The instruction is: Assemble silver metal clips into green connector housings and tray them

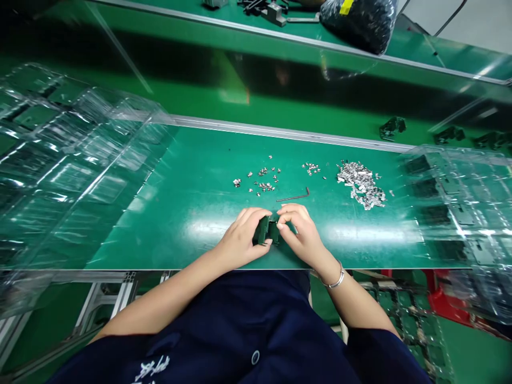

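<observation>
Both hands meet over a small dark green plastic part near the front edge of the green work surface. My left hand wraps round the part's left side, fingers curled. My right hand pinches its right end with fingertips pressed together; a silver bangle sits on that wrist. Just beyond the hands lies a thin dark hex key.
Small metal clips lie scattered behind the hands, with a denser pile to the right. Stacks of clear plastic trays stand at the left and right. A black bag rests on the far shelf.
</observation>
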### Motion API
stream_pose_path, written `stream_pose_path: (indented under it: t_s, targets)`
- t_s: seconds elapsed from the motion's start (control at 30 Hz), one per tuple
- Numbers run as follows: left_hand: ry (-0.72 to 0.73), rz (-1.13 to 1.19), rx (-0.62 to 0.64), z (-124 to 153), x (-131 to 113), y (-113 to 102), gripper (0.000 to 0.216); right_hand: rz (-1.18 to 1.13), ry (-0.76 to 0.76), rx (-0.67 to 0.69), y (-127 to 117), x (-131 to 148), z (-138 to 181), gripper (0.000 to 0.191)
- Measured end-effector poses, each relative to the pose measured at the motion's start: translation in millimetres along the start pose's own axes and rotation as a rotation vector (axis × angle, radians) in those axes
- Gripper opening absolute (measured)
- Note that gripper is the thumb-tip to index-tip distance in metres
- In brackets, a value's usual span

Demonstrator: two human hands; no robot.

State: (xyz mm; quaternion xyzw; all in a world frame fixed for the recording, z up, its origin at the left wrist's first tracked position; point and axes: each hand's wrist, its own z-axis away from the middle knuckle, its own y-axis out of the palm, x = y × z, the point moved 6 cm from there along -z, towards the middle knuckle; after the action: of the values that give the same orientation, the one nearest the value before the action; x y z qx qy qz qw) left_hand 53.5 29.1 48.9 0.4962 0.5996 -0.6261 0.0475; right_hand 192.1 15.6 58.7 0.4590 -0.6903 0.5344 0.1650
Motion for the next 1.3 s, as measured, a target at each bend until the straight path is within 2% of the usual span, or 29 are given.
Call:
stream_pose_path:
  t_s: [0.17,0.33,0.43,0.53,0.63,0.73,0.8,0.93,1.13,1.23,1.3]
  targets:
    - [0.016,-0.062,0.000,4.2,1.4,-0.1,0.047,0.208,-0.100,0.064,7.2,4.7,1.0,0.009]
    - [0.052,-0.151,0.019,6.3,-1.8,1.1,0.044,0.410,-0.179,0.035,13.3,11.8,4.0,0.013]
    - [0.045,-0.132,0.025,8.8,-1.1,2.0,0.044,0.362,-0.152,0.049,14.4,12.0,4.5,0.014]
    - [0.011,-0.020,0.016,9.6,2.3,-1.2,0.046,0.164,0.012,0.083,11.0,6.1,2.7,0.011]
    - [-0.021,0.109,0.121,4.4,3.9,-3.4,0.053,0.040,0.121,0.119,9.6,3.9,-0.4,0.007]
    - [-0.070,0.080,0.246,-5.2,5.3,-5.9,0.029,0.136,0.080,0.169,14.9,7.4,-4.3,0.009]
    - [-0.115,-0.025,0.274,-10.9,8.3,-8.3,0.016,0.215,0.041,0.193,20.5,8.9,-6.0,0.011]
    - [-0.124,-0.187,0.284,-13.9,11.1,-6.8,0.016,0.279,0.010,0.215,27.8,9.5,-7.5,0.014]
    - [-0.098,-0.311,0.210,-12.3,10.3,-2.8,0.014,0.381,-0.022,0.250,33.3,13.8,-9.6,0.018]
    - [-0.126,-0.263,0.212,-12.4,12.9,-6.3,0.015,0.333,0.021,0.242,30.6,9.3,-13.4,0.015]
    - [-0.155,-0.146,0.200,-10.3,15.3,-11.8,0.025,0.262,0.105,0.216,23.4,0.0,-16.0,0.012]
